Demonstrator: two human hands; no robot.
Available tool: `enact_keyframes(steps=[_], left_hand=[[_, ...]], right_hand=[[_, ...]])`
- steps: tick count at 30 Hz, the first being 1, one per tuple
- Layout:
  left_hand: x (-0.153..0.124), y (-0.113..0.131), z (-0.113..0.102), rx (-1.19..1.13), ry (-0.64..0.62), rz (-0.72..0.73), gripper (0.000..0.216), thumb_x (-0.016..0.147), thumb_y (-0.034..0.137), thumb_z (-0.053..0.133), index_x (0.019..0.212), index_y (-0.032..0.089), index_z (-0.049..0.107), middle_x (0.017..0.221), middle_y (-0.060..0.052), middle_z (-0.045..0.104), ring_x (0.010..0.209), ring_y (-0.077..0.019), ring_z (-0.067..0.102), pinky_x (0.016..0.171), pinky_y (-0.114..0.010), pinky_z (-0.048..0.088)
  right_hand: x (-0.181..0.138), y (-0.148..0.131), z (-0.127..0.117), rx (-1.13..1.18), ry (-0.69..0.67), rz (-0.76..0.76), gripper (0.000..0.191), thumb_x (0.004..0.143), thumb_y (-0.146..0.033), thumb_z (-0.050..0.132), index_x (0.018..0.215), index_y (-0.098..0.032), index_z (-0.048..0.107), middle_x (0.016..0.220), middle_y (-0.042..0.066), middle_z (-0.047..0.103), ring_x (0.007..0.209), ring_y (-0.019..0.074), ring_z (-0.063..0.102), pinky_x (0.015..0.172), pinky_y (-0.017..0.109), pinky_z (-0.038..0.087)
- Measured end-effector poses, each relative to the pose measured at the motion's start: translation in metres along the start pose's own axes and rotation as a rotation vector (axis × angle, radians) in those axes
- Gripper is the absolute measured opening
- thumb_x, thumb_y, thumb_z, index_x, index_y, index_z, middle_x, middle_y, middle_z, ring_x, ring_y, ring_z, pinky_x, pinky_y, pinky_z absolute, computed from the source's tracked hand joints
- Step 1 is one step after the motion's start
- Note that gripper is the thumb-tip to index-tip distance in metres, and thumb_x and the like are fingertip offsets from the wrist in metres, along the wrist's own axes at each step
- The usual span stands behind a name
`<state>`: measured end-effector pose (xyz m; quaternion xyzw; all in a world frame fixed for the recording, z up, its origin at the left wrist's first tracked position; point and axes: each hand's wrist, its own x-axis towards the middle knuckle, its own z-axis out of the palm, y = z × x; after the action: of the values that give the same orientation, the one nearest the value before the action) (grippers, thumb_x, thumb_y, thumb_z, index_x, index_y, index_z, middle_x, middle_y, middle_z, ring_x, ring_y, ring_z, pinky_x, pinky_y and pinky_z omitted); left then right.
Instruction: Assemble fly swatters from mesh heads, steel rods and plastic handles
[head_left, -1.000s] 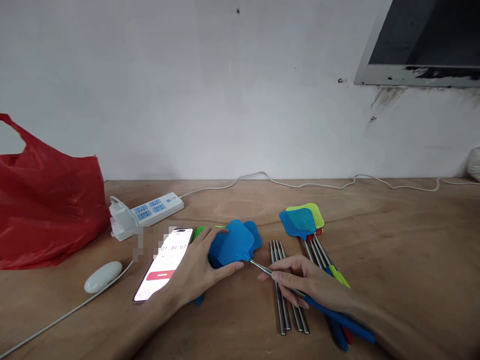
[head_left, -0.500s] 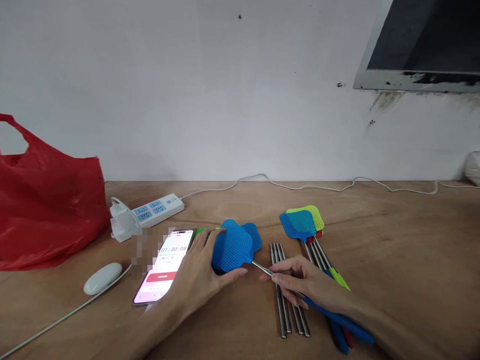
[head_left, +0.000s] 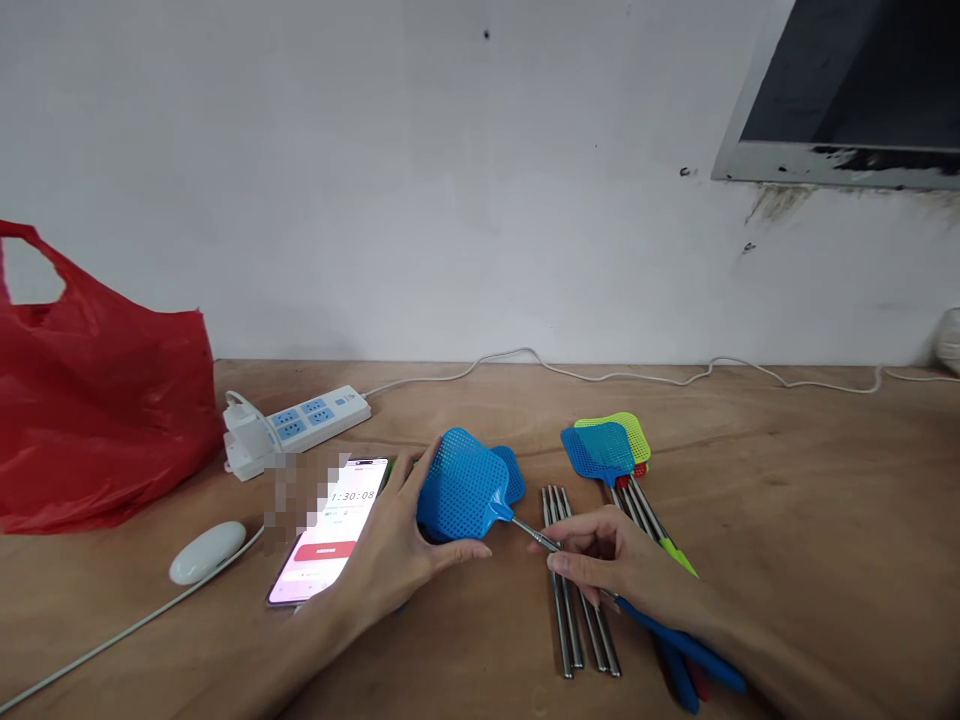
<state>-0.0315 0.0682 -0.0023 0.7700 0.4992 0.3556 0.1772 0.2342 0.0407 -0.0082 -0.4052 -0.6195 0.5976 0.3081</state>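
Note:
A blue fly swatter (head_left: 463,490) is tilted across the middle, its mesh head to the left. My right hand (head_left: 611,560) is closed around its metal shaft, with the blue handle running out below toward the lower right. My left hand (head_left: 394,545) is at the left edge of the head, thumb stretched apart below it and fingers extended, partly hidden by the mesh. Behind it shows another blue swatter head (head_left: 511,475). Several metal rods (head_left: 564,605) lie side by side under my right hand. A pile of assembled swatters (head_left: 600,450), blue, yellow-green and red, lies just beyond, partly covered by my hand.
A lit phone (head_left: 341,520) lies beside my left wrist. Further left are a white oval device (head_left: 208,553) with a cable and a red plastic bag (head_left: 105,410). A white power strip (head_left: 319,415) is behind the phone, its cord running along the wall.
The blue swatter's head has tipped up slightly and shifted a little left, closer into the space between my left thumb and fingers. My right hand keeps its hold on the shaft.

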Motion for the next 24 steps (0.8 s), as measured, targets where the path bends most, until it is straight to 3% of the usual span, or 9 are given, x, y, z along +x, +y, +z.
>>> enact_keyframes(steps=[9,18,24], left_hand=[[-0.003,0.004,-0.002,-0.047,0.074,0.018,0.099,0.067,0.050,0.086,0.150,0.041,0.032,0.129,-0.006,0.047,0.115,-0.0322,0.054,0.088,-0.048,0.053],[-0.003,0.006,-0.002,-0.110,0.028,0.020,0.096,0.071,0.045,0.084,0.150,0.042,0.030,0.135,-0.007,0.046,0.119,-0.0336,0.051,0.078,-0.039,0.056],[-0.011,0.012,-0.006,-0.125,0.001,0.036,0.071,0.089,0.040,0.065,0.151,0.038,0.029,0.139,-0.008,0.046,0.122,-0.0317,0.051,0.082,-0.039,0.055]], right_hand=[[-0.002,0.008,0.005,-0.030,0.171,-0.003,0.040,0.073,-0.048,0.079,0.099,-0.018,0.079,0.052,-0.006,0.052,0.045,0.0094,0.047,0.046,0.024,0.035],[-0.004,0.006,0.003,-0.103,0.149,-0.001,0.039,0.078,-0.048,0.076,0.103,-0.019,0.079,0.057,-0.004,0.055,0.048,0.0101,0.050,0.049,0.025,0.038],[-0.005,0.002,0.005,-0.116,0.138,0.013,0.037,0.079,-0.048,0.074,0.100,-0.018,0.079,0.054,-0.004,0.051,0.047,0.0092,0.046,0.046,0.023,0.036]])
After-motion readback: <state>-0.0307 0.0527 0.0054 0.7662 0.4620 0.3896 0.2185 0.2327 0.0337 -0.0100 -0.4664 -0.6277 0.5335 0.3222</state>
